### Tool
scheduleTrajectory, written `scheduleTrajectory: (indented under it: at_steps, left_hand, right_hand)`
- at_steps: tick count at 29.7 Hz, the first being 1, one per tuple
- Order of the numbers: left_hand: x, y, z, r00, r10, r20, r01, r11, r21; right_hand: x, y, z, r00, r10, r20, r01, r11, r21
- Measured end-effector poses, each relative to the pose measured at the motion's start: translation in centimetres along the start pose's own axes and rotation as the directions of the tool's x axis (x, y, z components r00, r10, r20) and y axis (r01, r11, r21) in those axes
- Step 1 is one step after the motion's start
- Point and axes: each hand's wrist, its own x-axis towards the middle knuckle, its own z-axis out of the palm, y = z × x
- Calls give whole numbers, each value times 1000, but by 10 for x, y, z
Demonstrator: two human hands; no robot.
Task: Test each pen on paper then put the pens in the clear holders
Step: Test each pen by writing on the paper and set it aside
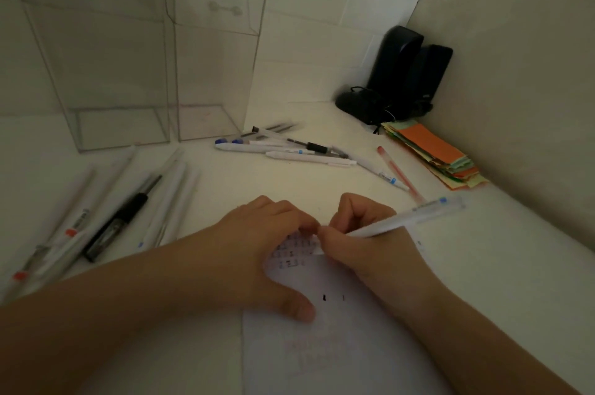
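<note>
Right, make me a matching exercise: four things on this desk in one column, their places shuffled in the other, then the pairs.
Things
1. clear holders
2. stack of coloured paper slips
3. white pen
4. black pen

Places
A. far right, by the wall
B. left, among the loose pens
C. gripped in the right hand
D. far left, standing upright

Pairs: 1-D, 2-A, 3-C, 4-B

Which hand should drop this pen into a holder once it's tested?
Probably the right hand: it already grips the pen, while the left hand presses the paper. The holders stand far-left, a cross-reach.
</note>
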Motion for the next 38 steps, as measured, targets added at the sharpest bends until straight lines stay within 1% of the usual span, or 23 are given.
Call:
scheduleTrajectory:
  at_steps: [1,3,8,15,20,26,38]
  left_hand:
    - [0,0,2,1000,4,-21,-4,1000,15]
    - [1,0,4,999,14,-48,-12,999,32]
    - [1,0,3,998,-5,-56,4,1000,-12]
    - [1,0,4,998,-10,-65,8,1000,-21]
    - [1,1,3,997,-32,-70,32,999,-7]
    - [1,1,3,997,-18,-72,18,1000,-6]
    - [0,4,2,997,-51,-51,50,999,-18]
  right_hand:
    - [0,1,3,999,-25,-38,25,1000,-13]
    - [-1,2,6,997,-54,-59,52,998,-33]
    - [-2,3,8,996,-75,-53,71,995,-69]
    - [0,2,10,998,-53,-45,49,995,-83]
    - [-1,0,9,996,-80,-47,72,983,-167]
    - [-1,-1,8,998,-64,-25,59,985,-161]
    - [0,-2,7,998,-64,-1,63,988,-139]
